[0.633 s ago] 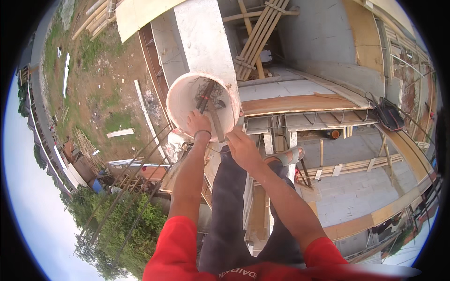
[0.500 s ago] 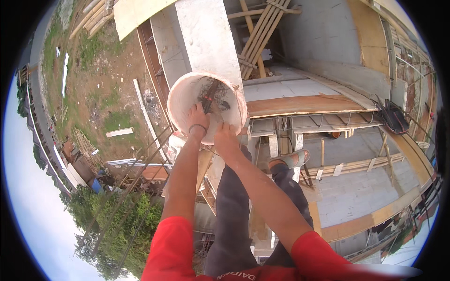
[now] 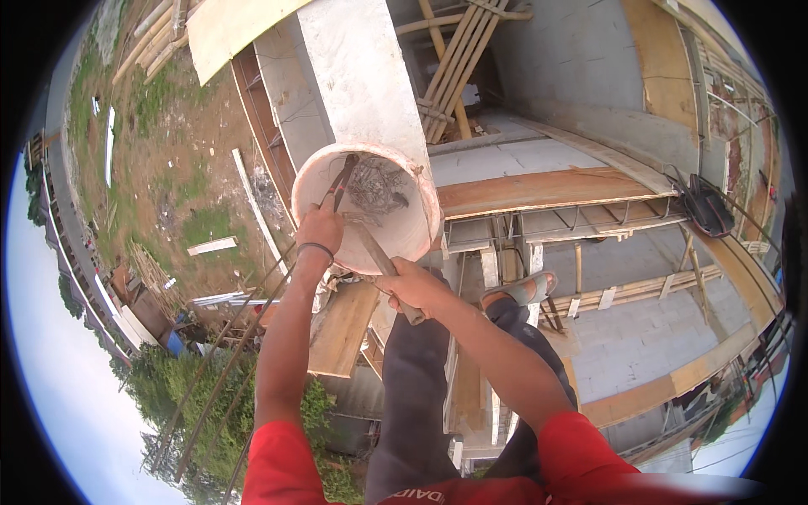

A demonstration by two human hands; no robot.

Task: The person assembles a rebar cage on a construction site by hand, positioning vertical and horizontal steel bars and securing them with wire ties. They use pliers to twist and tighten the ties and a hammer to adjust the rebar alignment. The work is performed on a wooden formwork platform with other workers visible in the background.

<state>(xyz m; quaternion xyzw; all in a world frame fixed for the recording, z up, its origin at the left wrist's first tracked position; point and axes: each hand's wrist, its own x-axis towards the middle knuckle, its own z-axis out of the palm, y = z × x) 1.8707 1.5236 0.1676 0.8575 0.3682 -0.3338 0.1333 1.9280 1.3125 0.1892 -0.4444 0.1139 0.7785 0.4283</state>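
Observation:
In front of me is a pale, stained bucket with a tangled grey heap of small metal pieces, perhaps nails or wire, at its bottom. At the bucket's near left rim my left hand is closed round a dark pincer-like tool with red on it, which leans against the inner wall. My right hand grips the wooden handle of a hammer. The hammer lies across the near rim, its head end inside the bucket and its handle end towards my legs.
A pale concrete beam runs away behind the bucket. Below left lies a plywood board, with thin steel rods jutting beside it. My sandalled foot rests on the right. A dark bag sits farther right; the ground is far below.
Both hands were deep in the bucket. They have drawn back towards me, the left with the pincer-like tool and the right with the hammer, leaving the grey heap in sight.

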